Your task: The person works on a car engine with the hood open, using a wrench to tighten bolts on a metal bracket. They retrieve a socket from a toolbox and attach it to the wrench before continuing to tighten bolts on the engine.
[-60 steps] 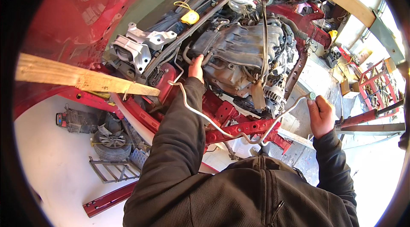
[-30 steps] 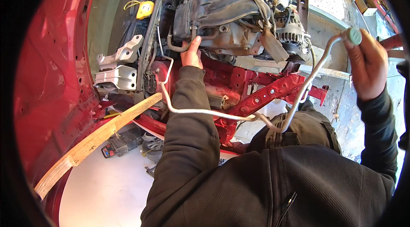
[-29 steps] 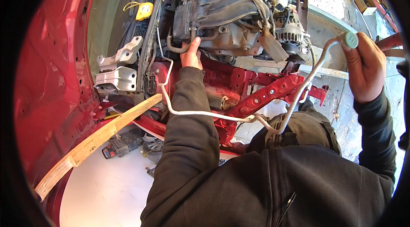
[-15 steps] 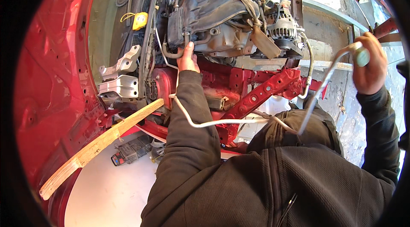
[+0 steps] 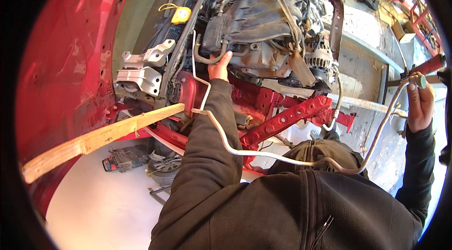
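Observation:
A long bent silver metal pipe (image 5: 263, 155) runs from the grey engine (image 5: 263, 19) across my chest to the far right. My left hand (image 5: 219, 65) reaches into the red engine bay and grips the pipe's curved end just under the engine. My right hand (image 5: 420, 102) is raised at the right rim and holds the pipe's other end, which carries a small green cap (image 5: 421, 80). Both sleeves are dark brown.
A wooden plank (image 5: 101, 137) slants across the red car frame (image 5: 287, 116) at the left. A silver engine mount (image 5: 141, 69) and a yellow cap (image 5: 181, 14) lie left of the engine. Loose parts (image 5: 125, 158) rest on the pale floor below. Red metal racks (image 5: 423, 10) stand at the right.
The view has swung over the engine bay. My right hand has pulled the pipe's capped end farther right and a little down. My left hand stays at the engine.

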`<state>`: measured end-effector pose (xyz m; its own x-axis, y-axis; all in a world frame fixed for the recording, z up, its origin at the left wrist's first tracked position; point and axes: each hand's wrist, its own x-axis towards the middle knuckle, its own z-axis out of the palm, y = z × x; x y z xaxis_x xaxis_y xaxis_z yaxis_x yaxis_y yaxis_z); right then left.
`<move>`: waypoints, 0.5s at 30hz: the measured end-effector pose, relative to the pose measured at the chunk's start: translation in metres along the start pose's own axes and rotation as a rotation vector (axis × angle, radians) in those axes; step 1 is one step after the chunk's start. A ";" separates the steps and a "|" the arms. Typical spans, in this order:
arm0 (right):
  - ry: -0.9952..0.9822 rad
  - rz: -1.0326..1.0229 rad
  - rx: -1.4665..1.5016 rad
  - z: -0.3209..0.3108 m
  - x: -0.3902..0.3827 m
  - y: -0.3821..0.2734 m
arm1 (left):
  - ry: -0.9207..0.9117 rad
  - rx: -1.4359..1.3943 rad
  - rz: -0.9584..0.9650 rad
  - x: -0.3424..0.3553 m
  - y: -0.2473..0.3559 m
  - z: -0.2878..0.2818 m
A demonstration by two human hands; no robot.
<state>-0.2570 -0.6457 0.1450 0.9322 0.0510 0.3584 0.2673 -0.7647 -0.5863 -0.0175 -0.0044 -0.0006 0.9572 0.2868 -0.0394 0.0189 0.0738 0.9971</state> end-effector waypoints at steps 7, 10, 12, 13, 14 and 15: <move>0.068 0.173 0.245 -0.061 0.011 0.128 | -0.120 -0.027 0.143 0.005 -0.007 -0.003; 0.196 0.133 -0.048 -0.104 -0.006 0.184 | -0.119 0.121 0.135 0.002 -0.004 -0.006; 0.244 0.233 0.109 -0.122 -0.025 0.202 | -0.073 0.226 0.083 0.000 -0.003 -0.007; 0.205 0.354 0.062 -0.135 -0.033 0.205 | 0.005 0.189 0.031 -0.001 -0.005 -0.003; 0.211 0.352 0.020 -0.143 -0.041 0.205 | -0.003 0.053 0.027 0.000 -0.005 -0.003; 0.226 0.302 0.057 -0.147 -0.048 0.205 | -0.037 -0.084 0.032 0.002 -0.005 0.000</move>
<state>-0.2828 -0.8988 0.1143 0.8952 -0.3194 0.3107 0.0074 -0.6865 -0.7271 -0.0157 -0.0040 -0.0056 0.9669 0.2550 -0.0039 -0.0343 0.1453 0.9888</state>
